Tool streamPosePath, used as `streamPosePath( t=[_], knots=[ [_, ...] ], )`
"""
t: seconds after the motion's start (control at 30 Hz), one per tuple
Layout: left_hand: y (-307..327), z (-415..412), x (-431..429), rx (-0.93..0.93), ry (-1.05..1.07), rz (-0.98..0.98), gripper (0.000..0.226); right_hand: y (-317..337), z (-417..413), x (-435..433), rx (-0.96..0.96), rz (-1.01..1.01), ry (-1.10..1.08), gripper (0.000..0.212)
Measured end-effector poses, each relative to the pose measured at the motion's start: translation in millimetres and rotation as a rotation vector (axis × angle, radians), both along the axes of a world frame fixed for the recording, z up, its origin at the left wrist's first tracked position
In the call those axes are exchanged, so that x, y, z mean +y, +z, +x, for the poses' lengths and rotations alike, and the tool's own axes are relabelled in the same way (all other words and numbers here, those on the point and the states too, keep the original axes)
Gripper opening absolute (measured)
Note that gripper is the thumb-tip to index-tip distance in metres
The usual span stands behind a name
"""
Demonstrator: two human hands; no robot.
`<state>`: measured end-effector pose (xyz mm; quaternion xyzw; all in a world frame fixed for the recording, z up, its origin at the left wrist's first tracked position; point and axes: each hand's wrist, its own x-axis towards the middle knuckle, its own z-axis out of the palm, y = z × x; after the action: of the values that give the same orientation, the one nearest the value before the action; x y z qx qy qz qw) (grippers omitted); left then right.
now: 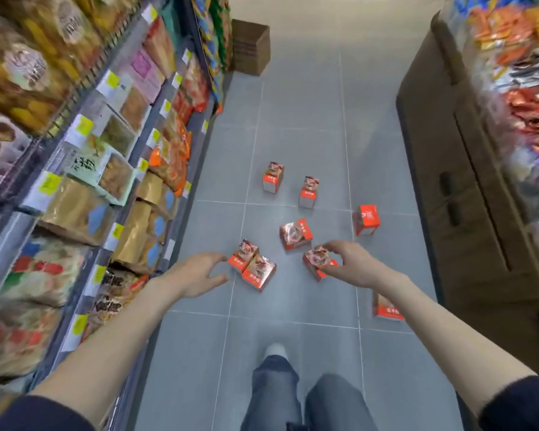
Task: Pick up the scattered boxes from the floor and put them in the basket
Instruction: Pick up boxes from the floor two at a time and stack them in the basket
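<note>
Already the right hand (347,262) is curled over one red box (316,262), fingers on its far top edge and thumb on the near side, so it looks pinched; whether the box is lifted clear of the grey tiled floor (293,119) cannot be told from this angle. The left hand (199,273) is spread and empty, fingers reaching toward a pair of boxes (252,265) that lie touching each other just beyond its fingertips.

Further out, five more boxes are scattered on the tiles: one lying flat (295,234) just past the right hand, two standing upright (273,177) and (308,191) further up the aisle, one tipped on its side (366,219) toward the brown cabinet (442,181), and one (386,306) partly hidden under the right forearm.

Several risks follow, as a judgement. The pinch sits high on glossy card, so the box could swing or slip as it rises. The left hand, going for two touching boxes at once, may catch only one and knock the other toward the stocked shelves (75,181). The box beneath the right forearm is easy to overlook, or to kick, since the person's feet (274,349) are close behind. No basket shows anywhere in view, so carrying means turning away with both hands full, and a drop is likeliest then.
</note>
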<state>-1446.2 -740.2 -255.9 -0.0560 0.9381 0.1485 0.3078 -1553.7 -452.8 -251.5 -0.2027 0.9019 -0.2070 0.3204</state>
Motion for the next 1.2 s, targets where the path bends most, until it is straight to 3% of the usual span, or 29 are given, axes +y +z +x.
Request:
streamPosePath(
  t=[0.17, 0.27, 0.47, 0.67, 0.8, 0.97, 1.13, 1.2],
  knots=[
    [-59.6, -59.6, -26.4, -0.049, 0.024, 0.036, 0.050, -67.3, -63.3, -46.3, -0.061, 0.047, 0.066, 0.044],
    [-123.0, -91.5, -42.9, -0.081, 0.052, 0.039, 0.050, -132.6, -101.3, -70.3, -0.057, 0.094, 0.112, 0.074],
    [-303.3, -153.6, -73.3, -0.117, 0.055, 0.020, 0.047, -319.7, -174.2, -115.2, -0.106, 0.068, 0.216, 0.055],
    [-488.5, -190.3, -91.3, -0.128, 0.038, -0.071, 0.047, -507.4, -210.3, -146.0, -0.110, 0.070, 0.318, 0.058],
    [-569.2, -200.6, -91.3, -0.074, 0.042, -0.107, 0.053, -593.7, -216.4, -159.2, -0.148, 0.076, 0.365, 0.058],
    [-623.7, -194.5, -79.6, 0.006, -0.171, -0.197, 0.077, -658.6, -209.0, -168.0, -0.222, 0.066, 0.381, 0.058],
    [-646.1, -190.6, -72.0, 0.210, -0.596, -0.287, 0.102, -691.1, -200.4, -174.5, -0.347, 0.054, 0.296, 0.063],
    [-649.6, -200.2, -66.5, 0.185, -0.746, -0.364, 0.110, -698.4, -198.3, -174.7, -0.394, 0.046, 0.250, 0.063]
  ],
)
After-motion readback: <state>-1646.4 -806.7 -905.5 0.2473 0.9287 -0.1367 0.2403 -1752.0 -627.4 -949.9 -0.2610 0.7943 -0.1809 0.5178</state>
